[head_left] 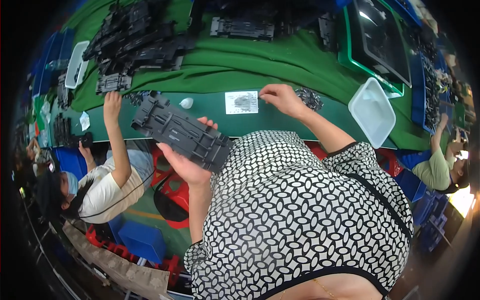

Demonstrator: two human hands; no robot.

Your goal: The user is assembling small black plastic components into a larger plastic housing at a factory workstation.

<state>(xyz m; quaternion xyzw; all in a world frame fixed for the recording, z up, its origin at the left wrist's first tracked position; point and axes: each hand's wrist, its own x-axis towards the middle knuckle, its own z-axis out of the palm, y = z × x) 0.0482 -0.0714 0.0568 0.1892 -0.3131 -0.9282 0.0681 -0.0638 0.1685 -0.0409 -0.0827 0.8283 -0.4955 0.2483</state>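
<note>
My left hand (190, 169) is closed around a flat, rectangular black plastic part (176, 131) with raised ribs and slots. It is held tilted above the near table edge, with fingertips showing on both long sides. My right hand (285, 100) has thumb and forefinger pinched together at the right edge of a white sheet (241, 102) with small grey marks, perhaps a sticker sheet. Whatever sits in that pinch is too small to make out. Just right of this hand lies a pile of small dark pieces (310, 99). A small white wad (186, 103) rests left of the sheet.
Similar black parts (135, 42) are heaped on the green cloth (285, 65) at the far left. An empty white tray (372, 112) stands at right, near a green-edged bin (347, 45). A masked co-worker (112, 175) reaches onto the table at left; another person (440, 160) is at far right.
</note>
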